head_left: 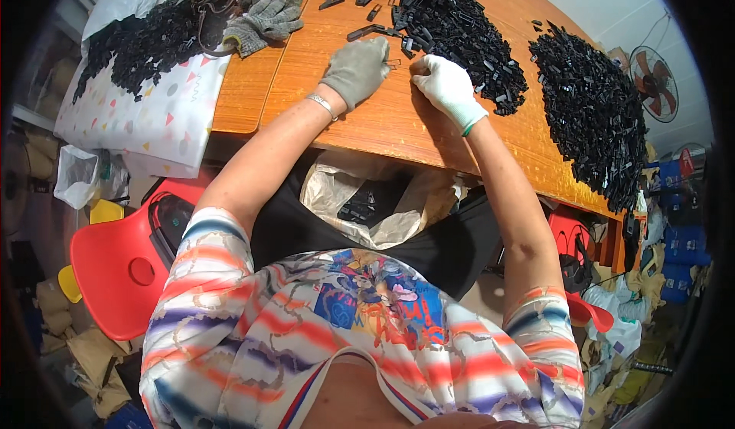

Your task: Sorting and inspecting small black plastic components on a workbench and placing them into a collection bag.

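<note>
1. Left hand (354,69), in a grey knit glove, rests knuckles-up on the bench (321,115); its fingers (375,50) are curled loosely at the near edge of the central pile of small black plastic clips (452,23). Whether they pinch a piece cannot be told.
2. Right hand (448,86), in a white glove with a green cuff, is closed into a loose fist just beside the left hand; what it encloses is hidden.
3. A small clip (393,63) lies on the wood between the two hands, touching or nearly touching the left fingertips.
4. A metal bracelet (322,105) circles the left wrist.
5. A second heap of black clips (593,107) lies to the right on the bench, well apart from the hands.
6. A third heap (145,42) lies far left on a white cloth with coloured triangles (153,123).
7. A spare pair of grey gloves (264,19) lies at the upper left of the bench.
8. An open plastic bag (367,199) holding black pieces sits in the person's lap, below the bench edge.
9. A red plastic chair (115,264) stands at the person's left; a fan (651,77) is at the upper right.
</note>
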The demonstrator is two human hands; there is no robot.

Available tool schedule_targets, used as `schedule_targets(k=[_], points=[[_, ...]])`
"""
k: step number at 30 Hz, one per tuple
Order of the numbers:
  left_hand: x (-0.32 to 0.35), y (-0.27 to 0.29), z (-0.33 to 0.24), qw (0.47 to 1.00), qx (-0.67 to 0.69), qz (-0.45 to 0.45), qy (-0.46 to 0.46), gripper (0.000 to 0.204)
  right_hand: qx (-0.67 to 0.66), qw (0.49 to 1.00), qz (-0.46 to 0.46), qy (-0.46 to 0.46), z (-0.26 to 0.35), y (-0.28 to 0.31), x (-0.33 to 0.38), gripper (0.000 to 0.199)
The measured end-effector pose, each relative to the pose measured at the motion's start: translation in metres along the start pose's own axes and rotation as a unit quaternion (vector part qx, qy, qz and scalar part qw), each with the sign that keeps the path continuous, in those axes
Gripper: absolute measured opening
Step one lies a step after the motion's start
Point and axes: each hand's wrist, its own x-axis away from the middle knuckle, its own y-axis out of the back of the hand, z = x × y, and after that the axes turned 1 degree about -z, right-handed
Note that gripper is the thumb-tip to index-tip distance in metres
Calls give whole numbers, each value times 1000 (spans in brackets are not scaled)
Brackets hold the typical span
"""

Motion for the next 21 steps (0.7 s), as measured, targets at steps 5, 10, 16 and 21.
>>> schedule_targets(k=[5, 10, 16, 21], points=[[6, -13, 8, 996, 43, -79, -30, 20, 129, 984, 82, 95, 13, 3, -5, 16], [9, -12, 1, 999, 34, -40, -2, 24, 203, 969, 86, 114, 11, -2, -13, 16], [15, 3, -5, 840, 494, 59, 216, 18, -154, 978, 95, -102, 19, 30, -8, 27], [30, -1, -12, 725, 651, 67, 216, 17, -560, 823, 41, -85, 29, 22, 17, 25]])
